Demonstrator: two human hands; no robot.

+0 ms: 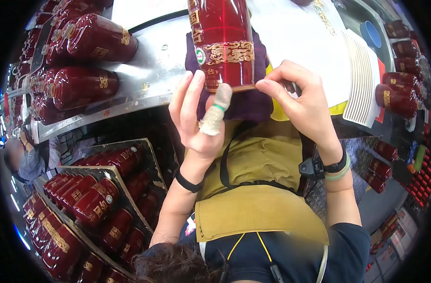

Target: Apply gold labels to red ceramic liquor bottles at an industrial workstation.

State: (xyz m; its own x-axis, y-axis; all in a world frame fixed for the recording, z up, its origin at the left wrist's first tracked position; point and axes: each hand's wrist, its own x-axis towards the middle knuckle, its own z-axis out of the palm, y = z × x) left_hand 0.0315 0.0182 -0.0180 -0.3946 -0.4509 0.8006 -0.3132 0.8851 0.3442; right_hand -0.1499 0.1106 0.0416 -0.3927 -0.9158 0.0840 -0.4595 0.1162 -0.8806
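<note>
A dark red glass bottle (pixel 227 28) with gold decoration lies on a folded purple cloth (pixel 194 59) at the table edge, its base toward me. My left hand (pixel 196 111) is at the base; its fingers stretch out along the left side. Its thumb, wrapped in a pale cloth cover (pixel 215 111) with a green band, presses at the bottom rim. A thin gold strip (pixel 243 88) runs along that rim to the right. My right hand (pixel 302 94) pinches the strip's right end between thumb and forefinger. The bottle's neck is out of view.
Red bottles (pixel 85 87) lie stacked on the metal table at left; more fill partitioned racks (pixel 116 165) below. At right are white sheets (pixel 300 42), a fan of narrow strips (pixel 361 80), a blue cup (pixel 370 34) and further bottles (pixel 397 100). Another person (pixel 31 158) is at far left.
</note>
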